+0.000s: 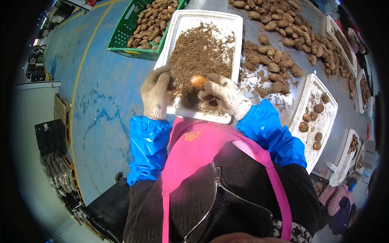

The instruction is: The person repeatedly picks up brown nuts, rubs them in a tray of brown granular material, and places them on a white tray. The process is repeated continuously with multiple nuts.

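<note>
Orange oval tuber [198, 82] gripped by right hand [223, 92]; left hand [156, 88] curled, hold unclear; hands knit-gloved, above matted fibre [196, 50].

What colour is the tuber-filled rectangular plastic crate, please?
The rectangular plastic crate is green, clearest in the head view.

To my left I see a scuffed blue floor [105, 141] crossed by a yellow line [83, 58], a wooden pallet [61, 115] and a pale panel [34, 121]; light glares off my counter [343, 103].
</note>
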Demonstrator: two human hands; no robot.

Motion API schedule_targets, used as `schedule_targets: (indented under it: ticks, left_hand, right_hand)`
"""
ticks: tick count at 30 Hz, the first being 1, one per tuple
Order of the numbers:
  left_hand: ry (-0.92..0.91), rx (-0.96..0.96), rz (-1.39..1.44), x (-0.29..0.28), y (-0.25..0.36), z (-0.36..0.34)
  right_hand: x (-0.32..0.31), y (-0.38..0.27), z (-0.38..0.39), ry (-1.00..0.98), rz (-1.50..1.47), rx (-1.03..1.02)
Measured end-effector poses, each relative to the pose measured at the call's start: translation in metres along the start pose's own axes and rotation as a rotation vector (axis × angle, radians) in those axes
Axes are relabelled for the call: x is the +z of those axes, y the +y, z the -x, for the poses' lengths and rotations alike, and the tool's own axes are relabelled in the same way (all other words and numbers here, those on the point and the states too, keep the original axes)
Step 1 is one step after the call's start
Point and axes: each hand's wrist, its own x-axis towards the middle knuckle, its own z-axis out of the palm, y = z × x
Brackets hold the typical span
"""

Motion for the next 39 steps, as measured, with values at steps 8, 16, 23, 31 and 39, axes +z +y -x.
schedule_targets:
  ticks: [8, 16, 23, 31, 39]
  left_hand:
    - [-0.201, 0.025, -0.122, 0.009, -0.019, 0.025]
    - [-0.197, 0.066, -0.28, 0.021, -0.007, 0.036]
    - [-0.256, 0.32, -0.777, 0.008, -0.012, 0.02]
    - [-0.177, 0.117, -0.672, -0.005, -0.034, 0.003]
    - [-0.445, -0.05, -0.225, -0.001, -0.029, 0.024]
  right_hand:
    - [-0.015, 0.019, -0.007, -0.238, -0.431, 0.024]
    - [-0.014, 0.019, -0.002, -0.164, -0.287, 0.067]
    - [-0.016, -0.001, 0.006, -0.25, 0.06, 0.161]
    - [0.004, -0.021, 0.019, -0.253, 0.139, 0.083]
    - [0.006, -0.02, 0.016, -0.073, 0.176, -0.048]
